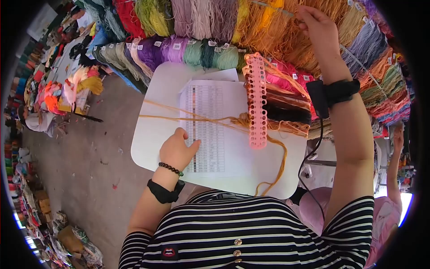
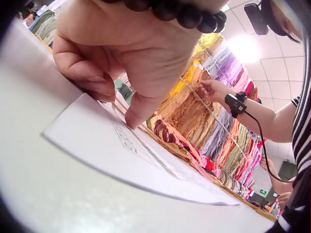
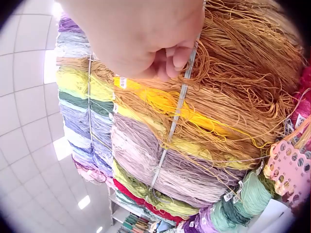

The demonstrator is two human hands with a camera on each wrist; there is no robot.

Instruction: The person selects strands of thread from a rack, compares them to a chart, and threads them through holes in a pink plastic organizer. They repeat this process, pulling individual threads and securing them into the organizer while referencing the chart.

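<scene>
My left hand (image 1: 178, 150) is over the printed chart (image 1: 210, 157), its thumb and index finger spread. In the left wrist view the left hand (image 2: 121, 63) has its thumb tip at the paper (image 2: 97, 141) and its other fingers bent. Golden-brown threads (image 1: 201, 119) run across the chart to a pink plastic strip with holes (image 1: 257, 101). Raised at the hanging thread, my right hand (image 1: 320, 36) has curled fingers; in the right wrist view the right hand (image 3: 146, 39) pinches brown strands (image 3: 201, 63) beside a metal rod (image 3: 180, 104).
Coloured skeins (image 1: 192, 18) hang in rows behind the white board (image 1: 156, 89). Pink, brown and black thread bundles (image 1: 286, 110) lie right of the strip. A loose golden strand (image 1: 282, 166) trails over the board's right side. Another person (image 1: 380, 215) is at the right.
</scene>
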